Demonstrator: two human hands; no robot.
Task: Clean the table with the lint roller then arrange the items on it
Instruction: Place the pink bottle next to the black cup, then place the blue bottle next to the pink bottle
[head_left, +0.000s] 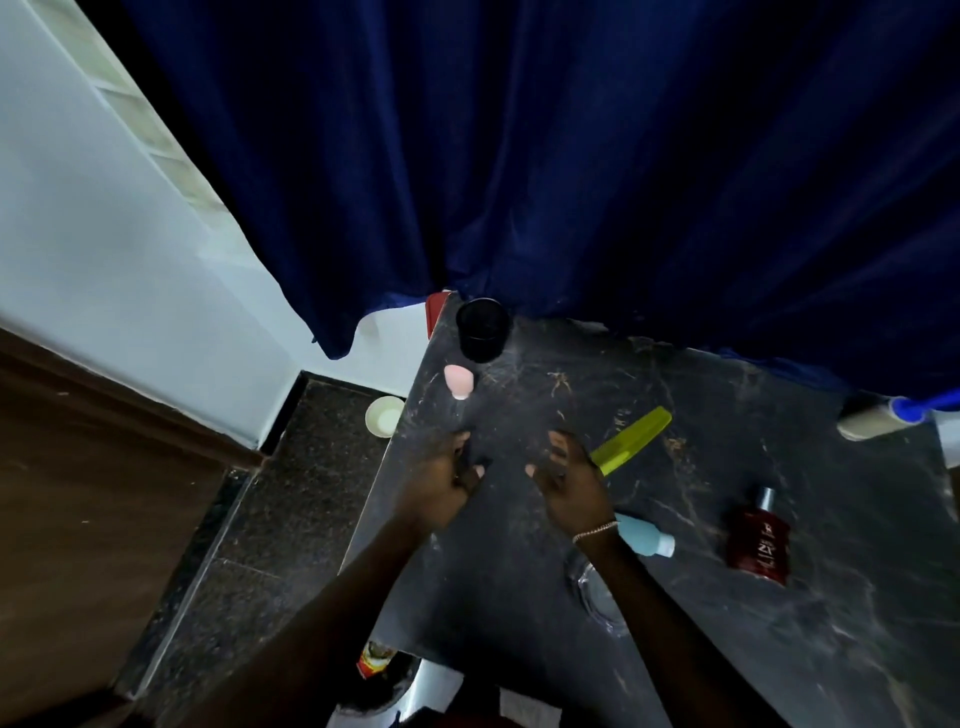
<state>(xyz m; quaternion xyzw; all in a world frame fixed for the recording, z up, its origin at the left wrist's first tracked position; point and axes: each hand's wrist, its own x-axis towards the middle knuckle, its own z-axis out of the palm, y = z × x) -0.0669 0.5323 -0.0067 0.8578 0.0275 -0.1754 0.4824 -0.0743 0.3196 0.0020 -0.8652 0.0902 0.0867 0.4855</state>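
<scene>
1. The left hand (441, 488) hovers over the near-left part of the counter (519, 571), its grip curled around something small and dark; what it is cannot be made out.
2. The right hand (566, 488) hangs beside it, fingers loosely spread and gripping nothing, its fingertips just short of the green comb (631, 440).
3. The lint roller (878, 420) lies on its side at the far right edge, well apart from both hands, so it looks set aside, and the arranging seems to be the step in hand.
4. A black cup (483, 330) and a pink sponge (459, 381) stand close together at the far left corner, apparently already grouped there.
5. The comb, a pale blue bottle (647, 535) and a red perfume bottle (761, 538) lie flat and scattered, likely still awaiting placement.
6. The counter is dark marble-patterned stone with pale veins and scuffs.
7. A deep blue curtain (571, 156) hangs behind it; a white wall (104, 234) and speckled dark floor (291, 493) lie to the left.
</scene>
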